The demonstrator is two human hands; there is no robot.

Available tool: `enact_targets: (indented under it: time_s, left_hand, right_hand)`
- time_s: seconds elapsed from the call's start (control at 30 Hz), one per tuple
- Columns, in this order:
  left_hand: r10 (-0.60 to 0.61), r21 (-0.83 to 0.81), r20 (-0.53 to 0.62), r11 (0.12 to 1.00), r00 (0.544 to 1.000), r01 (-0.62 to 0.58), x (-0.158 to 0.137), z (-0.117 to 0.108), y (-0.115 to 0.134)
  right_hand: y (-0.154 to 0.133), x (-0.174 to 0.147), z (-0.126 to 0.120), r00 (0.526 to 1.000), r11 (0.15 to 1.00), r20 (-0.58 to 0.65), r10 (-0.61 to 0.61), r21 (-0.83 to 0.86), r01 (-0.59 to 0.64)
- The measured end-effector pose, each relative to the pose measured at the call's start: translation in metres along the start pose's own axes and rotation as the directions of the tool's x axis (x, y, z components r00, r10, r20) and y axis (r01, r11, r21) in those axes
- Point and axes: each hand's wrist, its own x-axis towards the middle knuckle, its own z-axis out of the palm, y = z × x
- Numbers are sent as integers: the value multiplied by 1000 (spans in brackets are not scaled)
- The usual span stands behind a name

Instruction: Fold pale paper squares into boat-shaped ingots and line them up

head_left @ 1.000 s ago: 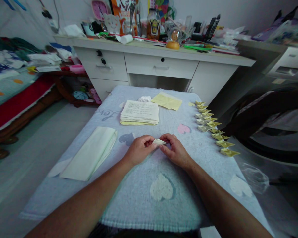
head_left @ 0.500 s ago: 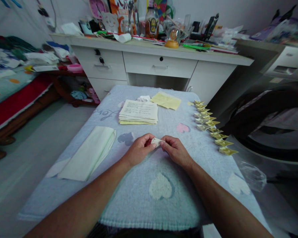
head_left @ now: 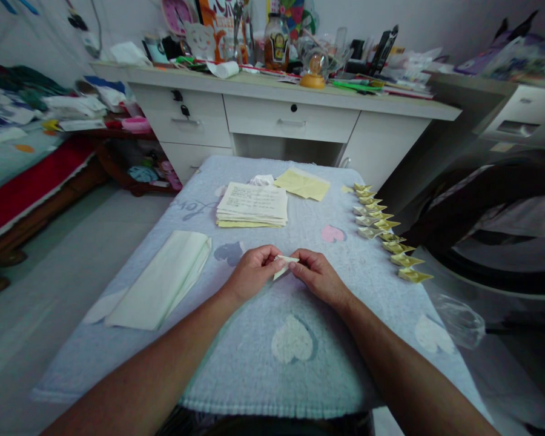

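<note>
A small piece of folded pale paper [head_left: 283, 265] is pinched between my two hands above the cloth-covered table. My left hand [head_left: 257, 270] grips its left end with thumb and fingers closed. On the other end, my right hand [head_left: 317, 274] pinches the paper's right corner. One pale point of the paper shows below my left thumb; the rest of its folds are too small to make out. Several folded yellow paper boats [head_left: 406, 260] stand in a line along the table's right side.
A stack of handwritten sheets [head_left: 253, 204] lies beyond my hands, with crumpled white paper [head_left: 261, 180] and yellow sheets [head_left: 303, 183] behind it. Folded pale-green material [head_left: 163, 281] lies at left. A cluttered white desk [head_left: 295, 97] stands behind; a washing machine [head_left: 518, 127] is at right.
The folded paper has turned and changed outline between my fingers, from a narrow strip to a shape with a downward point. Both hands stay in nearly the same place.
</note>
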Motion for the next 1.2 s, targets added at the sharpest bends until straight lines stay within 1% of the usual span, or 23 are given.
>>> enact_targets:
  time_s: [0.2,0.3,0.4,0.53,0.6,0.77,0.87,0.97,1.03,1.13,1.2]
  left_hand:
    - [-12,-51,56,999,998,15,0,-1,-2]
    - [-22,-85,106,996,994,31,-1,-1,0]
    - [-36,-108,141,993,989,52,-2,-1,2]
    - [-40,-114,144,992,989,57,-3,-2,3]
    - [-40,-112,142,992,989,56,-2,-2,2]
    - [-40,-87,154,995,987,53,-1,-3,-2]
    - [-58,-127,151,989,987,78,-1,-2,-1]
    - [-70,-217,127,971,989,96,-1,-1,3]
    - [-62,-258,117,962,991,90,-1,-1,6]
    - [-54,-252,114,964,992,81,-1,-1,7]
    - [-50,-217,102,974,993,71,-1,-2,5]
  right_hand:
    - [2,0,0,999,997,-3,39,62,-39]
    - [3,0,-2,998,995,-1,55,80,-55]
    - [4,1,-5,998,993,29,63,102,-66]
    - [4,1,-8,996,990,69,47,132,-56]
    - [4,2,-9,998,993,49,33,115,-38]
    - [5,3,-7,999,1000,-14,-31,-2,31]
    - [5,3,-5,999,999,-29,-38,4,38]
    - [5,3,-3,999,998,13,-45,48,44]
    - [4,2,-3,997,998,57,-59,5,59]
    - [4,1,-2,995,993,81,-66,-96,74]
    - [3,1,-1,994,989,87,-70,-124,80]
